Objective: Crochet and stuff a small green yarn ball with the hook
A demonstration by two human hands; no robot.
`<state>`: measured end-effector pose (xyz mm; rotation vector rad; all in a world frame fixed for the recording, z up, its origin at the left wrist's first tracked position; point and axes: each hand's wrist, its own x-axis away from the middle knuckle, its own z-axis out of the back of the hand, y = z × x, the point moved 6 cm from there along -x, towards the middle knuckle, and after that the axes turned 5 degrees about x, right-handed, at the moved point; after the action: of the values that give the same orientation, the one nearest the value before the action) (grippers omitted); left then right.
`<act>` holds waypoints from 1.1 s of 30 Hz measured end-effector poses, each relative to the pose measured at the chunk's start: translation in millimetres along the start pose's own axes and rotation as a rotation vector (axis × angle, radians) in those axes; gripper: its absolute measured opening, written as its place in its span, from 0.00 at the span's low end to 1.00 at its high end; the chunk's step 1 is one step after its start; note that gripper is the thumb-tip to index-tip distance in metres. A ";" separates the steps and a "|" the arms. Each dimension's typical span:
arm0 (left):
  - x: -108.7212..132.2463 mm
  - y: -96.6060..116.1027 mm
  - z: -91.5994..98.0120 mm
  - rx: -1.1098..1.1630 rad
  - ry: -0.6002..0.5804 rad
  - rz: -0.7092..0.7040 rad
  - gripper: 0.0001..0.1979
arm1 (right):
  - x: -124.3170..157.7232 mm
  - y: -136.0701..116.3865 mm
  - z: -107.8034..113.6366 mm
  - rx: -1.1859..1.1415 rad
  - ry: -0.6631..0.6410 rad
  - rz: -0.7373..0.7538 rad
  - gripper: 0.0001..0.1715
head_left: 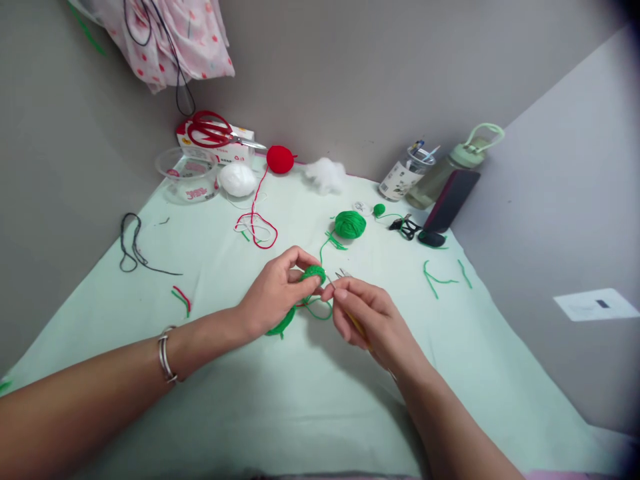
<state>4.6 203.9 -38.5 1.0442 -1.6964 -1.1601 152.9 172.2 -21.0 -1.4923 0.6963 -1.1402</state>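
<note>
My left hand [281, 287] pinches a small green crocheted piece [314, 273] between thumb and fingers. Close beside it, my right hand [364, 313] is closed on a crochet hook [356, 324] with a yellowish handle, its thin metal shaft pointing at the piece. A green strand runs from the piece back to a green yarn ball [351, 225]. Under my left hand lies another green crocheted piece [283, 323], mostly hidden. Metal tips of a tool [344, 273] show just behind my right hand; the rest is covered.
At the back stand a clear plastic tub [187, 177], red-handled scissors [213, 130] on a box, a white yarn ball [237, 180], a red yarn ball [281, 160] and white stuffing [325, 175]. To the right are a pen cup [403, 177], a bottle [445, 173] and a phone [453, 200]. Yarn scraps [183, 300] lie about.
</note>
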 end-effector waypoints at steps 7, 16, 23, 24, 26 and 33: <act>0.0 4.3 2.2 -0.061 0.055 -0.080 0.10 | -1.8 -1.4 -5.9 -0.131 -0.066 -0.112 0.14; 2.7 6.2 3.5 -0.276 0.041 -0.317 0.06 | -6.2 6.4 -4.8 -0.354 -0.142 -0.208 0.13; -1.5 1.2 -4.9 -0.128 -0.035 -0.161 0.04 | 3.1 -5.3 -6.3 0.022 0.062 -0.013 0.16; -1.6 0.4 -6.5 -0.088 -0.047 -0.133 0.04 | 6.3 -7.9 -7.8 0.150 0.108 0.045 0.17; -1.4 0.3 -8.1 -0.052 -0.054 -0.113 0.05 | 11.6 -11.8 -11.9 0.375 0.174 0.150 0.17; -1.0 8.1 -1.7 -0.137 0.000 -0.180 0.03 | 1.3 -9.8 -7.2 0.297 0.034 0.082 0.16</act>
<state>5.0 206.3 -30.5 1.1280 -1.5236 -1.3707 145.4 170.6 -11.5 -1.1869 0.5772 -1.1536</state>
